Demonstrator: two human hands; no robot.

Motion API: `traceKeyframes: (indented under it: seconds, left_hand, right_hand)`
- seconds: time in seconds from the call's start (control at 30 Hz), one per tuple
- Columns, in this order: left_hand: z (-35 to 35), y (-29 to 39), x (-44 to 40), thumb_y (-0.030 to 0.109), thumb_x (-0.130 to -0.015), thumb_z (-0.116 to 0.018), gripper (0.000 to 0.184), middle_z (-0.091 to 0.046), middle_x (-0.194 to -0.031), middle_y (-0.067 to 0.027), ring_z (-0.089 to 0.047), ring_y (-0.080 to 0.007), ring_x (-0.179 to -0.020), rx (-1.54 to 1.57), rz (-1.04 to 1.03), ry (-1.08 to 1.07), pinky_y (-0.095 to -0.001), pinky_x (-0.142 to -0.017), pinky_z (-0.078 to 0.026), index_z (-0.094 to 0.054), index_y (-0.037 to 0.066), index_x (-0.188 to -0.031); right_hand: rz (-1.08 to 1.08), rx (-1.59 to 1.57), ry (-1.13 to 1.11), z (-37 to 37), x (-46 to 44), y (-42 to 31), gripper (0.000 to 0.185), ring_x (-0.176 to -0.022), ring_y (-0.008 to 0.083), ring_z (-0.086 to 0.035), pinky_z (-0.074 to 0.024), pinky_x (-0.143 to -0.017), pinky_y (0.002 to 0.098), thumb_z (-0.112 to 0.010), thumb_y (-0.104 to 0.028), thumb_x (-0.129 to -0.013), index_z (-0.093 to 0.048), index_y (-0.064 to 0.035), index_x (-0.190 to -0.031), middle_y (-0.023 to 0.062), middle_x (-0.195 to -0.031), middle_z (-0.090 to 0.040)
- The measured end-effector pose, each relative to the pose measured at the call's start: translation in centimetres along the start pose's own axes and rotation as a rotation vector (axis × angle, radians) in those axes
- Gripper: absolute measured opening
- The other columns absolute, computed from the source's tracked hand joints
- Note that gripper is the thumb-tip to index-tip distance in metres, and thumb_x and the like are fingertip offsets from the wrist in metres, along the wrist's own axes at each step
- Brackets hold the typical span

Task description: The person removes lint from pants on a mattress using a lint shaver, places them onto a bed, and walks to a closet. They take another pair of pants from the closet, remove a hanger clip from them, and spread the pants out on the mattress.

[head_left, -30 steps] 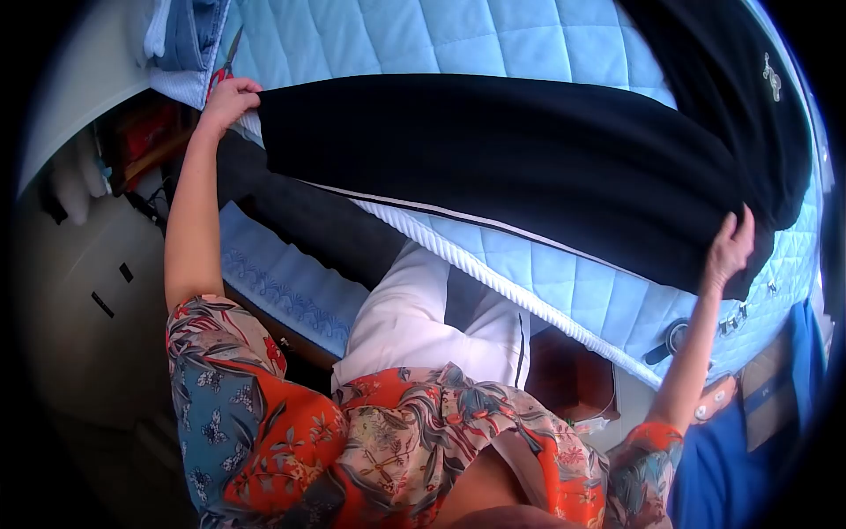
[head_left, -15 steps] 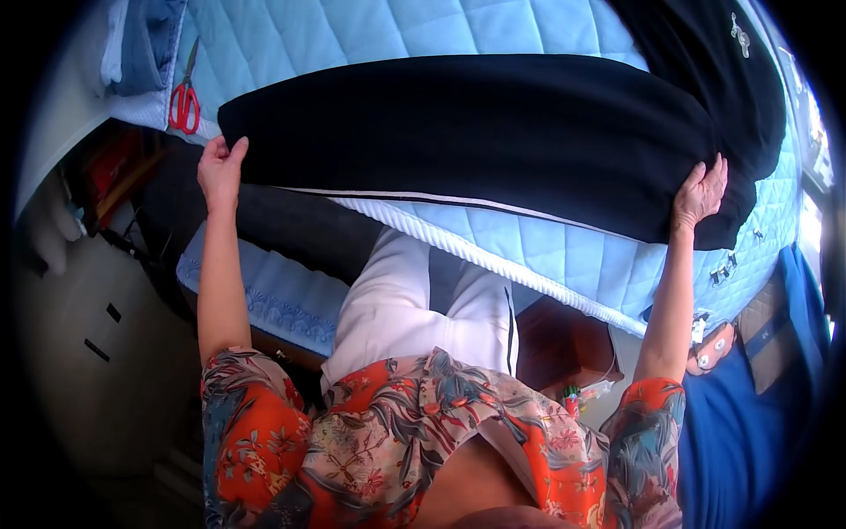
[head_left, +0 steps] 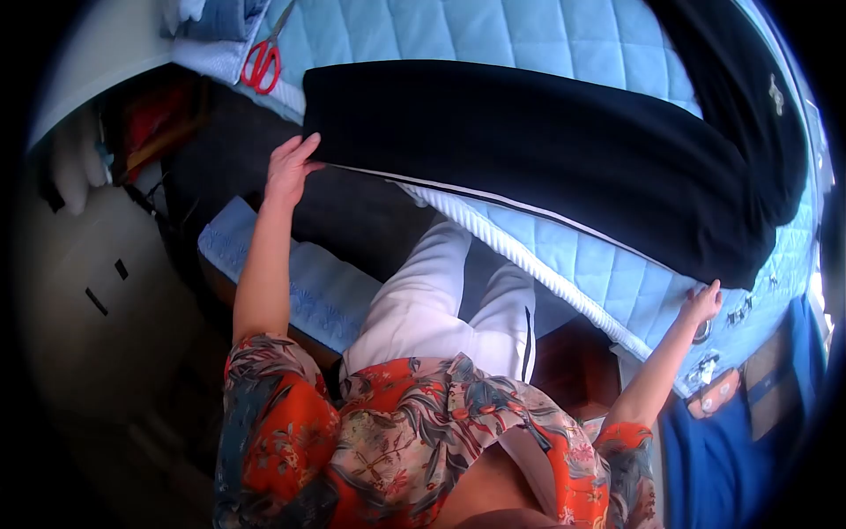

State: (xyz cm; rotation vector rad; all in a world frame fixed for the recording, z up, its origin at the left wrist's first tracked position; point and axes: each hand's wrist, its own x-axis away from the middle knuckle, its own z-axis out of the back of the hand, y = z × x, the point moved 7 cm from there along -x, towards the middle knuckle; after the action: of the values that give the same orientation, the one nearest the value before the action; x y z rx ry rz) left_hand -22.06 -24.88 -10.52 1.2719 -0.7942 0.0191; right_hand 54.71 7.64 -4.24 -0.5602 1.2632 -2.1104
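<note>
A pair of black trousers (head_left: pixel 529 141), with a white stripe along the near edge, lies with one leg stretched across the light-blue quilted bedspread (head_left: pixel 502 238). At the leg's left end, my left hand (head_left: pixel 293 169) pinches the near corner between thumb and fingers. My right hand (head_left: pixel 703 302) is closed at the near edge towards the right end, its fingertips on the cloth by the stripe. Beyond, the rest of the black garment bunches up towards the right and carries a small pale emblem (head_left: pixel 775 93).
Red-handled scissors (head_left: pixel 263 69) lie at the bed's upper left, near folded blue cloth (head_left: pixel 225 19). Several small black clips (head_left: pixel 742 309) sit right of my right hand. A brown case (head_left: pixel 715 394) lies at the bed's corner. A blue padded bench (head_left: pixel 308 286) stands by my legs.
My right hand has slid from lying flat on the cloth down to its near edge, its fingers now closed. My left hand keeps hold of the corner. The view has shifted left.
</note>
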Motion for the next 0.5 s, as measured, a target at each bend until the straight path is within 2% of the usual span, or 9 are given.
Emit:
traceKeyframes:
  seconds: [0.03,0.1,0.13,0.17,0.2,0.27,0.4,0.43,0.5]
  left_hand:
    - [0.9,0.5,1.0,0.016,-0.076,-0.071,0.069,-0.054,-0.108,-0.0184,-0.058,-0.0221,-0.088,0.016,-0.025,0.03,-0.0359,-0.07,-0.051,-0.033,-0.016,-0.125]
    - [0.9,1.3,-0.1,0.01,-0.078,-0.068,0.062,-0.054,-0.112,-0.0198,-0.056,-0.0241,-0.098,0.026,-0.027,-0.034,-0.0377,-0.074,-0.05,-0.035,-0.013,-0.125]
    - [1.5,0.9,-1.3,0.01,-0.079,-0.066,0.056,-0.057,-0.108,-0.0182,-0.057,-0.0225,-0.097,0.03,-0.011,-0.122,-0.0374,-0.077,-0.049,-0.039,-0.013,-0.123]
    - [1.0,1.3,-1.2,0.009,-0.081,-0.064,0.047,-0.058,-0.105,-0.0146,-0.057,-0.0206,-0.097,0.048,-0.005,-0.103,-0.0363,-0.078,-0.047,-0.045,-0.009,-0.12]
    - [1.1,2.2,-1.0,0.01,-0.083,-0.062,0.038,-0.058,-0.107,-0.0113,-0.056,-0.0202,-0.097,0.059,-0.024,-0.203,-0.0354,-0.079,-0.046,-0.05,-0.005,-0.116]
    - [1.5,2.7,-2.8,0.014,-0.083,-0.062,0.037,-0.057,-0.109,-0.0091,-0.055,-0.0202,-0.098,-0.021,-0.052,-0.185,-0.0368,-0.081,-0.044,-0.051,-0.001,-0.115]
    - [2.9,5.0,-3.6,0.015,-0.084,-0.061,0.028,-0.059,-0.107,-0.0077,-0.056,-0.0194,-0.096,-0.06,-0.083,-0.169,-0.0366,-0.08,-0.044,-0.054,0.003,-0.108]
    - [3.6,5.5,-4.1,0.016,-0.083,-0.063,0.032,-0.058,-0.106,-0.0079,-0.055,-0.0195,-0.096,-0.079,-0.089,-0.154,-0.0368,-0.079,-0.044,-0.053,0.002,-0.11]
    - [4.2,6.4,-5.0,0.018,-0.082,-0.065,0.041,-0.056,-0.106,-0.0084,-0.054,-0.0197,-0.096,-0.116,-0.101,-0.117,-0.0371,-0.077,-0.043,-0.05,-0.001,-0.115]
  right_hand:
    - [-0.125,-0.117,-0.089,-1.5,-3.2,2.6,0.038,-0.077,0.0178,-0.055,-0.0428,-0.054,0.0328,-0.062,-0.034,-0.081,-0.054,-0.0066,-0.106,0.005,-0.098,-0.058]
    - [-0.44,-0.53,-0.441,-3.4,-8.9,9.5,0.016,-0.07,0.0142,-0.052,-0.0397,-0.055,0.0299,-0.052,-0.023,-0.088,-0.057,-0.0133,-0.1,0.0001,-0.082,-0.058]
    - [-0.44,-0.551,-0.424,-4.6,-5.3,6.9,0.026,-0.061,0.0147,-0.05,-0.0377,-0.054,0.0276,-0.069,-0.034,-0.077,-0.054,-0.0125,-0.083,-0.0006,-0.066,-0.052]
    - [-0.422,-0.502,-0.373,-5.1,-3.3,5.3,0.027,-0.061,0.0152,-0.051,-0.0392,-0.052,0.0293,-0.071,-0.032,-0.076,-0.054,-0.0115,-0.082,0.0007,-0.064,-0.05]
    - [-0.485,-0.477,-0.319,-6.9,-3.5,5.9,0.025,-0.06,0.0153,-0.051,-0.0413,-0.05,0.0322,-0.071,-0.029,-0.076,-0.054,-0.0105,-0.081,0.0021,-0.063,-0.05]
    - [-0.46,-0.458,-0.218,-6.7,-3.3,5.5,0.018,-0.054,0.0149,-0.05,-0.0428,-0.048,0.0321,-0.065,-0.023,-0.08,-0.054,-0.0104,-0.076,0.0026,-0.061,-0.05]
    - [-0.421,-0.584,-0.343,-7.2,-1.0,5.4,0.012,-0.059,0.0144,-0.053,-0.0438,-0.056,0.031,-0.057,-0.021,-0.084,-0.057,-0.0112,-0.076,0.0001,-0.065,-0.056]
    - [-0.474,-0.655,-0.306,-7.4,0.2,5.9,0.012,-0.05,0.0116,-0.05,-0.0429,-0.047,0.0265,-0.054,-0.017,-0.084,-0.054,-0.0105,-0.074,0.0,-0.058,-0.052]
    - [-0.41,-0.551,-0.293,-7.7,3.0,5.4,0.011,-0.047,0.0113,-0.051,-0.0446,-0.042,0.0255,-0.055,-0.016,-0.084,-0.054,-0.0082,-0.076,0.0008,-0.059,-0.053]
